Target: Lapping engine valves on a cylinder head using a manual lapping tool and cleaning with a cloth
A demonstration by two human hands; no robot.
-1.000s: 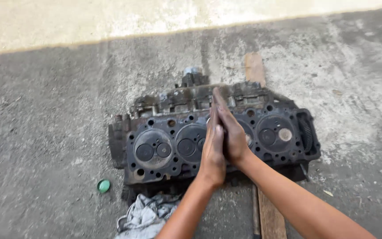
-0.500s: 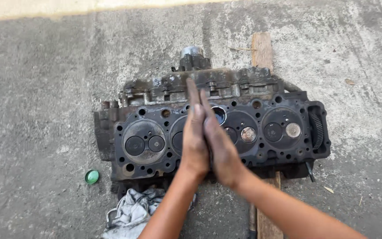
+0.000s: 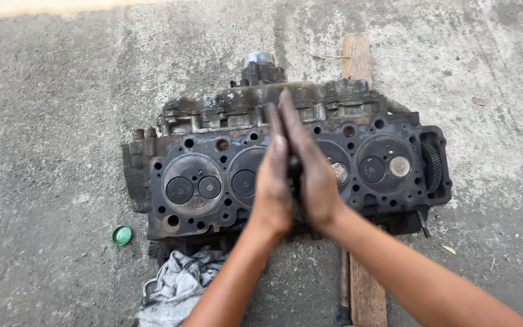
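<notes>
Pressing palm to palm, left hand [image 3: 272,181] and right hand [image 3: 313,175] above cylinder head [image 3: 195,181].

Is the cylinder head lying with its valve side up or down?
Valve side up. The cylinder head shows its round combustion chambers and valve faces to the camera, while the left hand and right hand press together above it.

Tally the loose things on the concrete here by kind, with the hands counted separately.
Cylinder head: 1
Wooden plank: 1
Grey rag: 1
Green cap: 1
Hands: 2, the left hand and right hand, pressed palm to palm over the cylinder head, a dark tool shaft just visible between them
Total: 6
</notes>
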